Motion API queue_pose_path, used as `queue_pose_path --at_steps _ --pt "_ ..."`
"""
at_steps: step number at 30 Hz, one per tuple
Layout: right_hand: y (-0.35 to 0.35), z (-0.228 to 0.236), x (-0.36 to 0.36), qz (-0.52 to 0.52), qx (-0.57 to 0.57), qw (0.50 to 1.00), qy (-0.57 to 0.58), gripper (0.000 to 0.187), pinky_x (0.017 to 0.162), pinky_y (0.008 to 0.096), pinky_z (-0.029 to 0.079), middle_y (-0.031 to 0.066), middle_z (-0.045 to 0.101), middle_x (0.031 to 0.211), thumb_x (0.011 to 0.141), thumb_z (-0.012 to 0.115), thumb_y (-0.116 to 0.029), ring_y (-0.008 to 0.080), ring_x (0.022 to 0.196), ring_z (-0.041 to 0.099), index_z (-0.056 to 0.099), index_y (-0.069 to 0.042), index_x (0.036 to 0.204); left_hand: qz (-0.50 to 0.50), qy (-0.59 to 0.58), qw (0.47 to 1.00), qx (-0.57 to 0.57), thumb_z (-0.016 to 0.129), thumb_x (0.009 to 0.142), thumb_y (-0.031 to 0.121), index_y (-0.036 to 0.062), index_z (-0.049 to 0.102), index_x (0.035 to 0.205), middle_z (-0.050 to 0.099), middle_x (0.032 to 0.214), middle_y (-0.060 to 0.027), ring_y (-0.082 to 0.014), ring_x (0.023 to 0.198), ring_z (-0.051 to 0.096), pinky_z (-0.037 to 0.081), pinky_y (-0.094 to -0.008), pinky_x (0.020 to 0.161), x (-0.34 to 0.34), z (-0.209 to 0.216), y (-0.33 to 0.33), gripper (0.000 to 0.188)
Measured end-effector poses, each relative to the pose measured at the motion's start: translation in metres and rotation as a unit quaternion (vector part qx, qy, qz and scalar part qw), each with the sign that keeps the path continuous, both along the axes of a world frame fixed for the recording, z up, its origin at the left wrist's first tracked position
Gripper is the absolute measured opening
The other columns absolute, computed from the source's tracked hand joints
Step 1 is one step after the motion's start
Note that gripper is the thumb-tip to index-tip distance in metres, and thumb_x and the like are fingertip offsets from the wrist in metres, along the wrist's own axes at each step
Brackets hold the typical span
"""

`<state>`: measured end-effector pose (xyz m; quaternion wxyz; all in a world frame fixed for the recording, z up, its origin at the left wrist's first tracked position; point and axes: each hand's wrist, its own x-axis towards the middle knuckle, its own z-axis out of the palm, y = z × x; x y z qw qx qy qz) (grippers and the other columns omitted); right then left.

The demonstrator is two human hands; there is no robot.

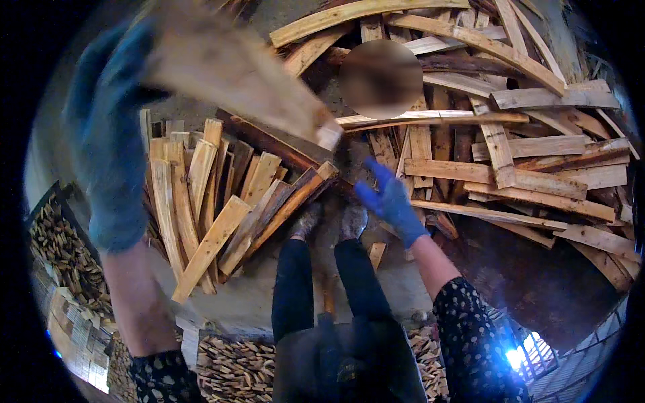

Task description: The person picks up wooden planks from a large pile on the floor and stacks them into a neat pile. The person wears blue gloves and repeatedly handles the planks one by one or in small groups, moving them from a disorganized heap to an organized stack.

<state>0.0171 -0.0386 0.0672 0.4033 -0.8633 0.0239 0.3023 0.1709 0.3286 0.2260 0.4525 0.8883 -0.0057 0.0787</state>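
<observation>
Wooden board (235,74): held aloft at upper left of centre, blurred, slanting down to the right, gripped along the left edge by the left hand (111,134) in a teal glove, with exact finger placement not determinable. Observed below and right of the board's lower end, apart from it: right hand (393,205) in a blue glove, with fingers spread wide, near the pile of criss-crossed slats (463,172) at the right. Recorded below the board, left of the dark-trousered legs (292,289): fanned bundle of split sticks (176,188), leaning together; at the lower edge, short wood pieces (235,366), densely massed.
</observation>
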Motion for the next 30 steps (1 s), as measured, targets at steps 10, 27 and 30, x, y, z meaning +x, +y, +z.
queue_pose_path --at_steps 10,27,30 --pt "0.017 -0.08 -0.027 0.227 -0.172 0.939 0.195 0.061 0.09 0.0458 0.044 0.0201 0.061 0.111 0.07 0.073 -0.032 0.0365 0.104 0.057 0.051 -0.006 0.121 0.01 0.006 0.752 0.659 0.061 0.088 0.01 0.0061 0.055 0.123 0.056 0.125 -0.0179 -0.0326 0.116 0.052 0.044 -0.0374 0.095 -0.108 0.073 0.087 0.036" --pt "-0.145 0.267 -0.104 -0.104 0.027 0.83 0.547 0.035 0.07 0.0288 0.049 0.004 0.065 0.081 0.074 0.077 -0.031 0.0124 0.074 0.059 0.069 -0.004 0.096 0.145 0.287 0.947 -0.008 0.064 0.086 0.019 0.0008 0.058 0.109 0.062 0.084 -0.0028 -0.0086 0.067 0.057 0.049 -0.0238 0.061 -0.066 0.093 0.01 0.03" --pt "-0.083 0.271 -0.126 -0.099 0.152 0.811 0.557 0.034 0.08 0.0303 0.048 0.0064 0.065 0.096 0.082 0.069 -0.023 0.0138 0.086 0.058 0.064 -0.003 0.109 0.192 0.265 0.942 -0.069 0.064 0.087 0.022 0.0013 0.059 0.109 0.063 0.087 -0.0035 -0.0092 0.067 0.06 0.051 -0.0231 0.06 -0.059 0.109 0.026 0.031"
